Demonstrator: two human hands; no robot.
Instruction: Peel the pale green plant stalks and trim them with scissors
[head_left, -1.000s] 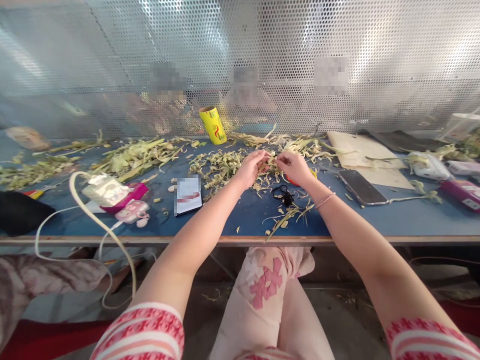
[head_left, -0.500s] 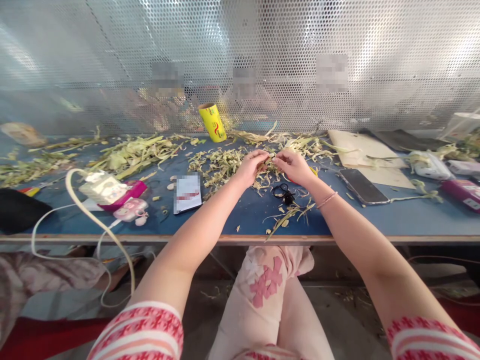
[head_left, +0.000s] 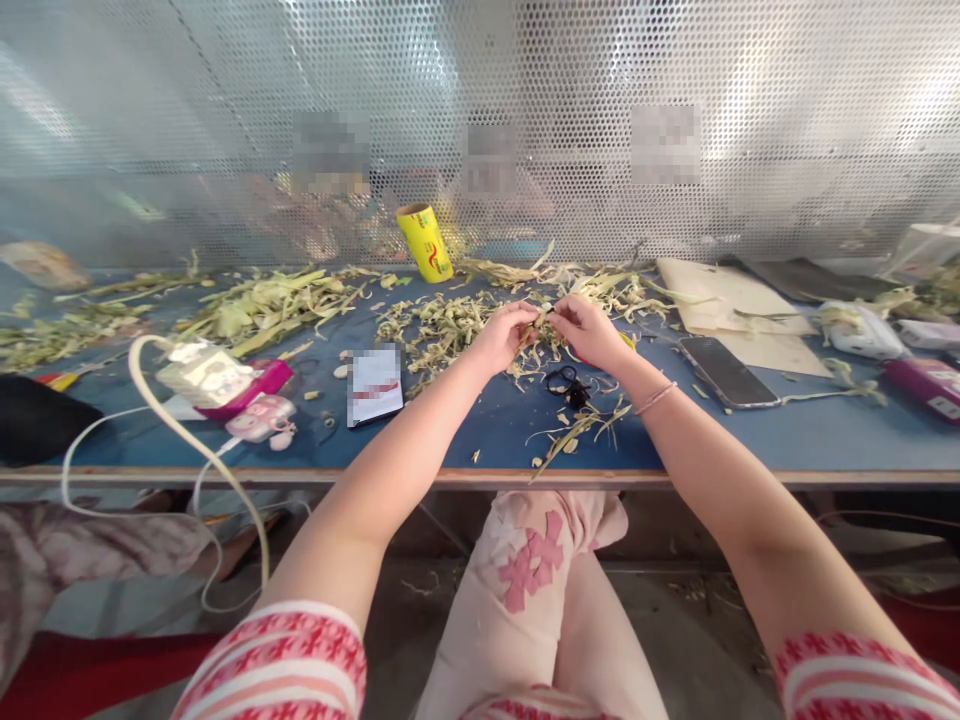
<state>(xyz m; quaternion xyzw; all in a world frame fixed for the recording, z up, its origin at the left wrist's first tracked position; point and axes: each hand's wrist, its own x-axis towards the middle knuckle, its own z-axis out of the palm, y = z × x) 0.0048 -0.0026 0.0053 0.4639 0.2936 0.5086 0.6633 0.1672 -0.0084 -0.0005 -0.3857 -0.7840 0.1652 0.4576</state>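
Observation:
My left hand (head_left: 504,336) and my right hand (head_left: 587,331) meet over the middle of the blue table (head_left: 825,440). Both are closed, fingertips pinched together on a small pale husk piece (head_left: 541,318) held between them. Directly under the hands lies a heap of dry yellow-green husk scraps (head_left: 450,330). A small black looped item (head_left: 568,385) rests on the table just in front of my right hand.
A yellow roll (head_left: 425,243) stands at the back by the perforated metal screen (head_left: 675,60). A dark phone (head_left: 724,372) lies right, a card (head_left: 375,384) left. Pink gadgets (head_left: 255,395) with a white cable (head_left: 172,430) sit far left. More husk strips (head_left: 270,305) are scattered along the back.
Both hands have stayed in place over the scrap heap, fingers working slightly on the small piece; the view shifted a little.

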